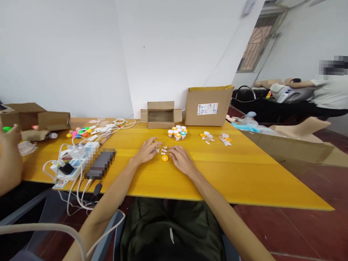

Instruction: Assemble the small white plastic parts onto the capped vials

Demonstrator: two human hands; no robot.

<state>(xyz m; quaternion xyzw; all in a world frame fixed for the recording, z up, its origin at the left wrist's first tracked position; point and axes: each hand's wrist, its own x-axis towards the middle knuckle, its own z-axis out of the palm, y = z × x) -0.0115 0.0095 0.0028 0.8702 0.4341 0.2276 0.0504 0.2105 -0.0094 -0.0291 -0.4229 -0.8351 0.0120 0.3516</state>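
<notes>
On the yellow table, my left hand [146, 151] has its fingers curved around a small clear plastic cup [158, 148], which is partly hidden. Across from it rests my right hand [181, 159], fingers bent slightly apart and fingertips beside the small white plastic pieces [164, 150]; I see nothing in its grasp. An orange disc [165, 158] with a white centre lies flat between both hands, nearer to me. Behind them stands a cluster of small white toys with orange and teal parts [177, 132].
Two piles of orange, white and clear parts [207, 137] lie to the right. A small open carton [161, 116] and a larger cardboard box [209, 107] stand at the back. Leftward are a phone [101, 164], a power strip [74, 162] with cables, and a co-worker's hand [9, 136].
</notes>
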